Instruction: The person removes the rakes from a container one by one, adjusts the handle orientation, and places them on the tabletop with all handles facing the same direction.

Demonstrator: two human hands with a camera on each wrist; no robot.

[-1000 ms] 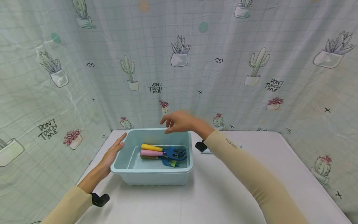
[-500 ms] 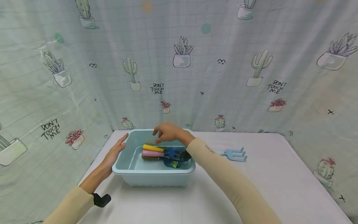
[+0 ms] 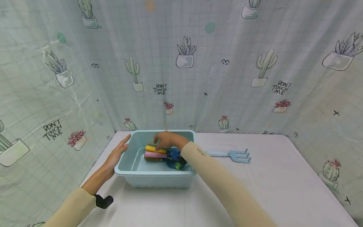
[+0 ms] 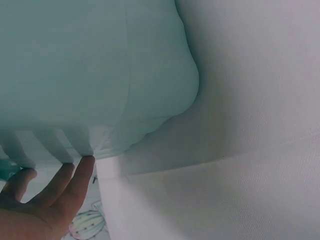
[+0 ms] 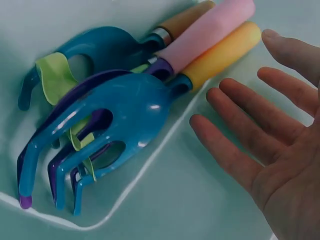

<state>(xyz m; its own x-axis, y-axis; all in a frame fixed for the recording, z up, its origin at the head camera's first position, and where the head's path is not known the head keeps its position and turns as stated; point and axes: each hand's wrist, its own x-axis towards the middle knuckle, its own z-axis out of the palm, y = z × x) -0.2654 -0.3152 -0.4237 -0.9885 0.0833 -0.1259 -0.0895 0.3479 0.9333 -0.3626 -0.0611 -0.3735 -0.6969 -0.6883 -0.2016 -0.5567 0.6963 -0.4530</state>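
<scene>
My left hand lies along the left side of the light blue plastic tub, its straight fingertips against the outer wall. Inside the tub, my right hand hovers at the yellow handle of a blue hand rake. The right wrist view shows its fingers spread beside that handle, the thumb close to the handle's end. Under and beside this rake lie a purple rake with a pink handle and a blue tool with a brown handle. A green strip hangs among their heads.
A light blue hand rake lies on the white table to the right of the tub, tines pointing right. Cactus-print cloth hangs behind the table and along both sides.
My right hand has moved left and down from above the tub's back rim to the yellow handle. The light blue rake has come out from behind the right forearm. My left hand stays put.
</scene>
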